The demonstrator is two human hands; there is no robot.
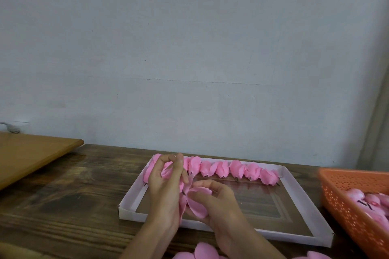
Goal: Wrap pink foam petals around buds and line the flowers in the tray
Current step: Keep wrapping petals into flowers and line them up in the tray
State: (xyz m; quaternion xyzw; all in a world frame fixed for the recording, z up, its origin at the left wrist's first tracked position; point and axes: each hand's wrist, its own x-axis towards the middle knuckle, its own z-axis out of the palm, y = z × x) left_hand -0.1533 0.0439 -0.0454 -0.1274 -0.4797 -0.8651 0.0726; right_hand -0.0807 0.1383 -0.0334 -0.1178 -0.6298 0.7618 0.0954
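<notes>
Bud (167, 173) of pink foam over left side of tray (132, 194) | left hand (166, 185): fingers curled round bud | right hand (216, 204): thumb and fingers pinching pink foam petal (196, 206) just right of bud | finished flowers (231, 169): row along tray's far rim | orange basket (347, 212): far right, holding pink pieces | loose petals (205, 251): near edge

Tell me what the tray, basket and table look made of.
Tray: likely white cardboard, matte, with folded corner flaps. Basket: orange plastic, walls moulded with small holes. Table: dark wood or veneer, strong grain, slight sheen.
</notes>
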